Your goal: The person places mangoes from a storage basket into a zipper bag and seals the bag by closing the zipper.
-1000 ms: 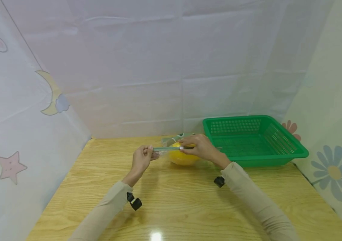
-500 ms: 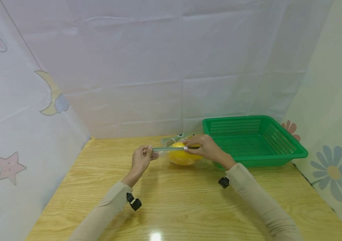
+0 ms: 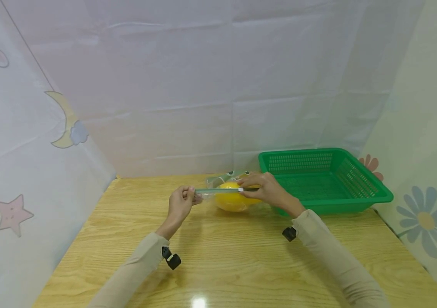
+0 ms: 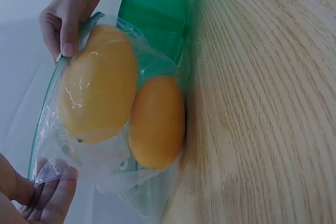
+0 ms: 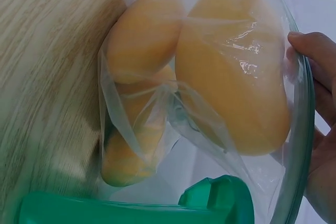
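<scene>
Upright at the back of the table stands a clear zip bag [image 3: 214, 181] holding several yellow mangoes [image 3: 231, 202]. A large mango [image 4: 100, 85] leans near the zip in the left wrist view, with a smaller mango [image 4: 157, 121] beside it, low by the table. My left hand [image 3: 180, 205] pinches the left end of the bag's top edge between thumb and fingers. Farther right along the zip, my right hand [image 3: 266, 190] pinches at the white slider [image 3: 240, 189]. Its fingers partly hide the right end of the zip.
A green basket [image 3: 357, 201] with slotted walls stands at the back right, close behind my right hand. The wooden table [image 3: 218, 252] stretches toward me. Printed cloth walls [image 3: 172, 85] rise at the back and both sides.
My right hand has moved a little to the right along the zip, and the white slider has shifted right with it. My left hand has kept its place.
</scene>
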`<act>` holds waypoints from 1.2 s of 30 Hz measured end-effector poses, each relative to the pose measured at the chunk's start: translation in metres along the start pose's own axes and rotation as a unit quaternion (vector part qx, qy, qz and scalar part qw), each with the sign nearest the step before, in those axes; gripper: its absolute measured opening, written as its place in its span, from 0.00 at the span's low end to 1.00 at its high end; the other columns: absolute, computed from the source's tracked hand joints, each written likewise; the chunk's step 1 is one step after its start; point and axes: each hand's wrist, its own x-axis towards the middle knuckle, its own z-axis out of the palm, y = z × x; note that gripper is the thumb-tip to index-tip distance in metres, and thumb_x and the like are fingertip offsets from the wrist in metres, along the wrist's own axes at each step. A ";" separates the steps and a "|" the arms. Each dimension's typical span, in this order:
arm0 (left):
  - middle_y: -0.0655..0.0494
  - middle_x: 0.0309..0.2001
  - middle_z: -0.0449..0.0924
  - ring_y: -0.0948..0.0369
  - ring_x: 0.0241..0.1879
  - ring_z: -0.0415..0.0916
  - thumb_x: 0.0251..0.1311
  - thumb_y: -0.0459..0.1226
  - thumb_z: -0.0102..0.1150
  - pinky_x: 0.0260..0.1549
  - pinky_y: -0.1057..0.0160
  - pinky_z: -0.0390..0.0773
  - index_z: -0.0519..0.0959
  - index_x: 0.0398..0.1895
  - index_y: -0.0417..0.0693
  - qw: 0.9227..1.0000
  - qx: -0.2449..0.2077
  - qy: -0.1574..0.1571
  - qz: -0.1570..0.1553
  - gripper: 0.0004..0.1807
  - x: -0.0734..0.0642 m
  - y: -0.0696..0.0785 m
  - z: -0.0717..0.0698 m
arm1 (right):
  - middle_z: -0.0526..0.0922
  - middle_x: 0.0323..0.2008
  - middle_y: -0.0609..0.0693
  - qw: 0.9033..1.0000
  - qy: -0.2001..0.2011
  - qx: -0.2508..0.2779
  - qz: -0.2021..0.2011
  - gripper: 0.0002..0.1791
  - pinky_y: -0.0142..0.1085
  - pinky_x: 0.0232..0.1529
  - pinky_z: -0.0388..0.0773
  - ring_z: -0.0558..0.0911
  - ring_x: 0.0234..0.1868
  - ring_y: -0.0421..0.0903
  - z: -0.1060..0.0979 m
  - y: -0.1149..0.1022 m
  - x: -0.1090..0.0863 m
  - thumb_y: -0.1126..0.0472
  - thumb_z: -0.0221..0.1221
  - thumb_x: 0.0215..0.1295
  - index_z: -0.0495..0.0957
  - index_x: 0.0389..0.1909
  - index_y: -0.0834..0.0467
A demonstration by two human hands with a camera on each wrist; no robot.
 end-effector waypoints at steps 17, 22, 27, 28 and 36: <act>0.29 0.41 0.81 0.38 0.43 0.81 0.75 0.29 0.43 0.47 0.49 0.80 0.70 0.52 0.20 1.000 0.008 -0.012 -0.006 0.15 -0.014 0.040 0.000 | 0.87 0.47 0.52 1.000 0.014 0.012 0.014 0.12 0.50 0.68 0.61 0.84 0.48 0.49 0.001 0.001 -0.005 0.64 0.70 0.58 0.88 0.44 0.59; 0.29 0.41 0.81 0.38 0.43 0.81 0.75 0.29 0.43 0.46 0.49 0.80 0.70 0.52 0.20 1.000 0.003 -0.012 -0.006 0.15 -0.014 0.041 0.000 | 0.87 0.46 0.51 0.999 0.030 -0.014 0.000 0.15 0.54 0.64 0.67 0.84 0.49 0.50 0.005 0.002 -0.006 0.64 0.71 0.56 0.87 0.45 0.60; 0.29 0.41 0.81 0.38 0.43 0.81 0.75 0.29 0.43 0.46 0.50 0.81 0.70 0.52 0.20 1.000 0.003 -0.012 -0.004 0.14 -0.013 0.039 0.000 | 0.87 0.46 0.53 0.999 0.039 -0.028 -0.022 0.13 0.54 0.61 0.70 0.84 0.48 0.51 0.008 0.004 -0.007 0.64 0.71 0.56 0.88 0.43 0.59; 0.29 0.41 0.81 0.38 0.43 0.81 0.75 0.29 0.43 0.46 0.50 0.81 0.70 0.52 0.21 1.000 0.003 -0.012 -0.004 0.15 -0.013 0.040 0.000 | 0.87 0.46 0.54 0.999 0.040 -0.028 -0.022 0.12 0.53 0.60 0.71 0.84 0.48 0.51 0.008 0.005 -0.008 0.64 0.71 0.56 0.88 0.43 0.59; 0.29 0.41 0.81 0.38 0.43 0.81 0.75 0.29 0.43 0.46 0.50 0.81 0.70 0.52 0.20 1.000 0.006 -0.009 -0.007 0.15 -0.014 0.039 -0.001 | 0.87 0.46 0.51 0.999 0.037 -0.028 -0.006 0.13 0.54 0.58 0.73 0.83 0.50 0.51 -0.001 0.007 -0.012 0.63 0.71 0.57 0.88 0.44 0.58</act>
